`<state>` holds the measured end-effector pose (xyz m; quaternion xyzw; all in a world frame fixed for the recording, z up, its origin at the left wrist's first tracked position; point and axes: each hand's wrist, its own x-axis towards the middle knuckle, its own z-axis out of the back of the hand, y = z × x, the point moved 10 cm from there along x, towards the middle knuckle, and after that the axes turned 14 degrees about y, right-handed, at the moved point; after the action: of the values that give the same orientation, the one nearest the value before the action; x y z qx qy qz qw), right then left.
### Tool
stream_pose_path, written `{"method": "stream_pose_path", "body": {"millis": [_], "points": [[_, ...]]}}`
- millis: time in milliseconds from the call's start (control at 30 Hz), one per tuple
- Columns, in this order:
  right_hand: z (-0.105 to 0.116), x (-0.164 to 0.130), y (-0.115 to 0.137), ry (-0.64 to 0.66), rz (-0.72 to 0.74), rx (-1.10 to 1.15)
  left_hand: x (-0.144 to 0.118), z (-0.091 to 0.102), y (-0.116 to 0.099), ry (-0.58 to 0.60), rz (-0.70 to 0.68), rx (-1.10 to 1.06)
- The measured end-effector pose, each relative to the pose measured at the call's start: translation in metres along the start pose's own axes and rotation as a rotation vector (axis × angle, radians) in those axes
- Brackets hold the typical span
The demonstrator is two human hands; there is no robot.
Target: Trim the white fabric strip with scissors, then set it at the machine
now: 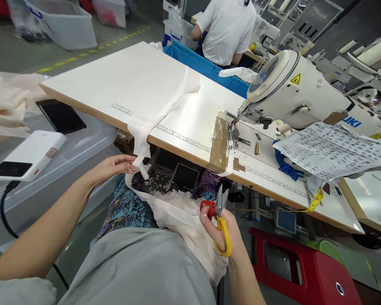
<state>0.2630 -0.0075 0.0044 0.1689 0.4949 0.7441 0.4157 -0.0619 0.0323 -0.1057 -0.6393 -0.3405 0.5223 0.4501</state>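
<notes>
My left hand [114, 167] has its fingertips closed on the end of a pale cream fabric strip [161, 116]. That strip lies across the white sewing table and hangs over its front edge. In my right hand [220, 231] is a pair of scissors [222, 220] with red and yellow handles, its blades pointing up below the table edge. More cream fabric [180, 216] is spread over my lap, passing beside my right hand. Above and ahead of the scissors stands a white sewing machine [282, 93], its needle area over a taped part of the table.
The sewing table [114, 80] slopes across the view. To the left, a plastic bin [92, 148] carries a phone [62, 115], a white power bank [28, 154] and cream cloth. A red stool [305, 271] stands at lower right. Beyond a blue bin [206, 65] sits a person [228, 31].
</notes>
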Motion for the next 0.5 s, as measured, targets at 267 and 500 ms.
{"method": "stream_pose_path", "body": {"millis": [267, 500], "points": [[0.079, -0.059, 0.010, -0.260, 0.073, 0.027, -0.023, 0.009, -0.090, -0.229, -0.222, 0.228], [0.163, -0.221, -0.063, -0.668, -0.303, 0.044, -0.021, -0.078, -0.266, -0.200, -0.809, 0.701]]}}
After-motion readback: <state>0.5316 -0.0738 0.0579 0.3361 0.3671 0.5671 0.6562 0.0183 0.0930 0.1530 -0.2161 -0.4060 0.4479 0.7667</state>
